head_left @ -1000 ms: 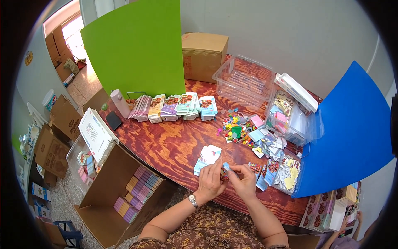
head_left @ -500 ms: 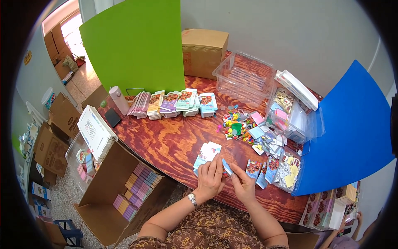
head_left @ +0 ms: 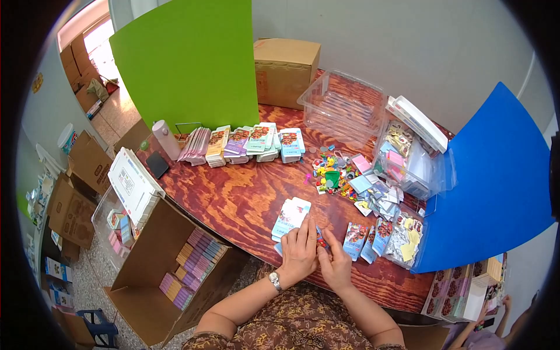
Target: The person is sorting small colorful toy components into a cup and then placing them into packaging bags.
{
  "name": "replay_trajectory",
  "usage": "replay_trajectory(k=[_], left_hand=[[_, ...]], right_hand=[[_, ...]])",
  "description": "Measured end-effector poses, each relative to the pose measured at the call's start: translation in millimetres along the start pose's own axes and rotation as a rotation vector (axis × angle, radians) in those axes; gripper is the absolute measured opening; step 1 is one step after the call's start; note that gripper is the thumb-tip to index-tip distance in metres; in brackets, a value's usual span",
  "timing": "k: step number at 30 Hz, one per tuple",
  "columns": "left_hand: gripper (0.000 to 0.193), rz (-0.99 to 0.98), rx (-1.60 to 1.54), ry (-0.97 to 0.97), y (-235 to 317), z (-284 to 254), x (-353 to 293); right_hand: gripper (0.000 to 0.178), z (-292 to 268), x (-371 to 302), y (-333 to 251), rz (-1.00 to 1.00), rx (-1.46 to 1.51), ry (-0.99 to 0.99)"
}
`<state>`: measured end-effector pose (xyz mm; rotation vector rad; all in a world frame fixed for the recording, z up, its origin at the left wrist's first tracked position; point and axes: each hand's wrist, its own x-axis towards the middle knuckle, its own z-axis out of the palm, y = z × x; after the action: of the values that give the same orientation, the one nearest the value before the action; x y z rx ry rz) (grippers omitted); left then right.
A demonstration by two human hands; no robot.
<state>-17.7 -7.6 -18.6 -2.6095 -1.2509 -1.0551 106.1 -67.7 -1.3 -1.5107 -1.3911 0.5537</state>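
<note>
— Where could we reach through freely?
— We have bare desk (head_left: 224, 189) left of the card stack (head_left: 289, 218), back to the row of packet stacks (head_left: 259, 141).
— And on our right?
— We're tight: 3 blue packets (head_left: 354, 240) just beside our right hand (head_left: 335, 266), small toys (head_left: 332, 179) farther back, the blue panel (head_left: 490, 186) walling that side.

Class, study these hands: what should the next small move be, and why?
Probably the right hand should set the small printed packet beside the blue packets: it sits between that hand and the left hand, and those packets lie just rightward.
</note>
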Motion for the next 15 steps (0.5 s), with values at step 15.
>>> replay_trajectory(k=[15], left_hand=[[0.119,-0.411,0.160,-0.457,-74.3,75.6,10.9]], right_hand=[[0.048,-108.6,64.2,102.5,-0.063,-0.625,-0.001]])
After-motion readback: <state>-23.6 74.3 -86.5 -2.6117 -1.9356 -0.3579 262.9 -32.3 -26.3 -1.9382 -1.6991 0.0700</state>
